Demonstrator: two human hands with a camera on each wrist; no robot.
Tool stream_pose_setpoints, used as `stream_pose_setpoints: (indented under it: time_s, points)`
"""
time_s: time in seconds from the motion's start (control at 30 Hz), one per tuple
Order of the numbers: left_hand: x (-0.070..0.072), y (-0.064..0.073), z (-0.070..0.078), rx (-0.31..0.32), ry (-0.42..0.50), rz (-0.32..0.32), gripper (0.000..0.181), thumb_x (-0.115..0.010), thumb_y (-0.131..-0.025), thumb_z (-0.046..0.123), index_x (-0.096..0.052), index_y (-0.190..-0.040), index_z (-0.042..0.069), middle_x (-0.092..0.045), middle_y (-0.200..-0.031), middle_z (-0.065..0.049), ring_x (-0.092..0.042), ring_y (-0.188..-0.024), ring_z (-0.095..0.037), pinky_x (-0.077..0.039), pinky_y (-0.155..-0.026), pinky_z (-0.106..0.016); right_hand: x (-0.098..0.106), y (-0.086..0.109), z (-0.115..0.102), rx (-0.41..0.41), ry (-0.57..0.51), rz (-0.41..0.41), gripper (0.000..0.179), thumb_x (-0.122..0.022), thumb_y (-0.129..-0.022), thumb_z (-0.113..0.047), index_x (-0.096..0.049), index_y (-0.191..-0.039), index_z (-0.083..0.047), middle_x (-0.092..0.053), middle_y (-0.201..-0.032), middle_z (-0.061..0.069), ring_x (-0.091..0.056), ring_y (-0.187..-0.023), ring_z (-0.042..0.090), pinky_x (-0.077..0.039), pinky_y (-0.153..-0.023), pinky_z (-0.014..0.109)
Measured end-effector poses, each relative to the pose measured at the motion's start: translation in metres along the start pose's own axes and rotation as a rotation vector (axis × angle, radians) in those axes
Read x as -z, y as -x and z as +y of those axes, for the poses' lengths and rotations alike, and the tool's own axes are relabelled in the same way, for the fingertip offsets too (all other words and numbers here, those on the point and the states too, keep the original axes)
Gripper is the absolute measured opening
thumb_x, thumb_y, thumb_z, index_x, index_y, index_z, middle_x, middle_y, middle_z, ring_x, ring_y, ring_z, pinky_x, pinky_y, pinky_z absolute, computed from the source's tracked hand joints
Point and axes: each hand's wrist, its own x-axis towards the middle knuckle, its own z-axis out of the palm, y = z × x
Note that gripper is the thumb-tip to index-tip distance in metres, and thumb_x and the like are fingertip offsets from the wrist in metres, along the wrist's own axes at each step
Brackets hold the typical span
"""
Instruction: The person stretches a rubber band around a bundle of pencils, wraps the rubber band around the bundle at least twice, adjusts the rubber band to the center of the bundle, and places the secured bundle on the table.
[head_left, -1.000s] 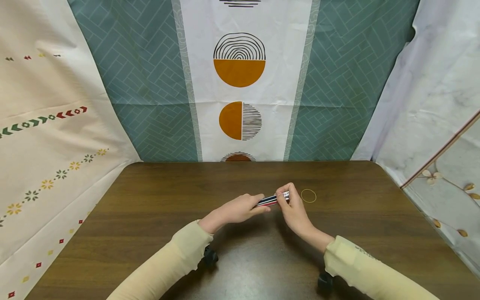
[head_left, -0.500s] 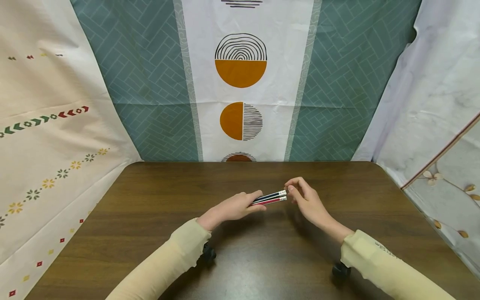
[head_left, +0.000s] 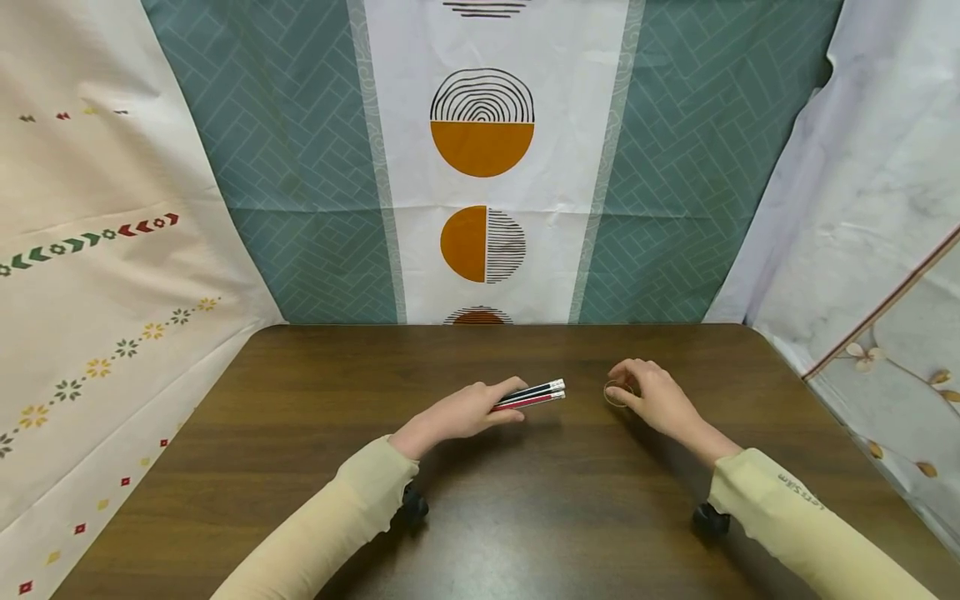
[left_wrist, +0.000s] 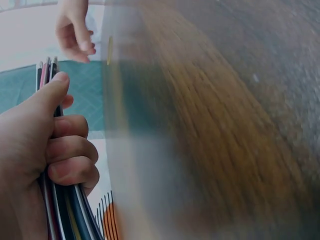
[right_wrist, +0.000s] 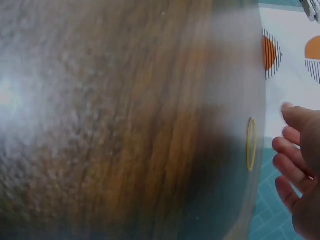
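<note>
A bundle of several pencils (head_left: pixel 531 395) is gripped in my left hand (head_left: pixel 459 413), their eraser ends sticking out to the right. In the left wrist view the fingers curl round the dark and red pencils (left_wrist: pixel 64 212) and the thumb lies along them. A thin yellow rubber band (right_wrist: pixel 248 145) lies on the table as a loop. My right hand (head_left: pixel 662 405) hovers over the band, overlapping it in the head view. The right wrist view shows its fingers (right_wrist: pixel 290 155) loosely bent, apart from the band and holding nothing.
The brown wooden table (head_left: pixel 525 517) has rounded far corners. A patterned curtain (head_left: pixel 315 167) hangs behind its far edge, with pale cloths (head_left: pixel 97 275) at the sides. A black wrist device (head_left: pixel 709 522) shows below the right sleeve.
My right hand has let go of the pencils' eraser ends and moved right to the rubber band. The left hand has shifted slightly left, still gripping the bundle.
</note>
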Motion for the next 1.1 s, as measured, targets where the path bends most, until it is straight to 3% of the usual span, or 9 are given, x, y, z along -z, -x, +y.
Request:
stream_pose_setpoints:
  time_s: [0.3,0.57,0.87,0.97,1.1]
  points:
    - [0.002,0.0,-0.006,-0.009,-0.071,-0.012,0.035,-0.059,-0.099,0.036,-0.049,-0.129,0.023,-0.064,-0.092,0.006,-0.055,-0.07,-0.007,-0.046,-0.068,-0.023,0.001,0.002,0.008,0.024,0.176,-0.017,0.023,-0.085,-0.075,-0.028,-0.081,-0.095,-0.017,-0.075,-0.094,0.0,-0.058,-0.084,0.024,-0.041,-0.069,0.033]
    - [0.004,-0.001,-0.011,0.012,-0.116,-0.032,0.035,-0.058,-0.099,0.041,-0.049,-0.129,0.026,-0.059,-0.086,0.008,-0.05,-0.068,-0.007,-0.042,-0.064,-0.023,0.001,-0.002,0.015,0.025,0.093,-0.044,0.004,-0.083,-0.078,-0.017,-0.08,-0.08,-0.019,-0.069,-0.081,-0.007,-0.052,-0.079,0.014,-0.042,-0.064,0.027]
    - [0.003,-0.001,-0.013,-0.006,-0.106,-0.037,0.032,-0.059,-0.099,0.038,-0.05,-0.127,0.024,-0.059,-0.082,0.007,-0.049,-0.064,-0.005,-0.041,-0.061,-0.023,-0.008,-0.005,0.021,0.135,0.121,-0.033,0.015,-0.077,-0.082,-0.009,-0.066,-0.075,-0.017,-0.061,-0.077,-0.006,-0.048,-0.076,0.011,-0.041,-0.067,0.027]
    - [0.002,-0.002,-0.013,-0.003,-0.1,-0.04,0.032,-0.059,-0.099,0.038,-0.05,-0.126,0.024,-0.058,-0.082,0.008,-0.048,-0.063,-0.005,-0.04,-0.061,-0.022,-0.009,-0.006,0.023,0.135,0.052,-0.057,0.017,-0.071,-0.08,-0.005,-0.061,-0.077,-0.017,-0.059,-0.074,-0.007,-0.048,-0.071,0.007,-0.04,-0.065,0.024]
    - [0.002,-0.003,-0.014,-0.001,-0.1,-0.042,0.032,-0.059,-0.099,0.038,-0.05,-0.126,0.025,-0.057,-0.082,0.008,-0.047,-0.063,-0.004,-0.039,-0.061,-0.022,-0.008,-0.008,0.024,0.102,-0.083,-0.115,0.015,-0.065,-0.086,-0.003,-0.056,-0.083,-0.014,-0.059,-0.073,-0.005,-0.049,-0.061,0.003,-0.04,-0.058,0.022]
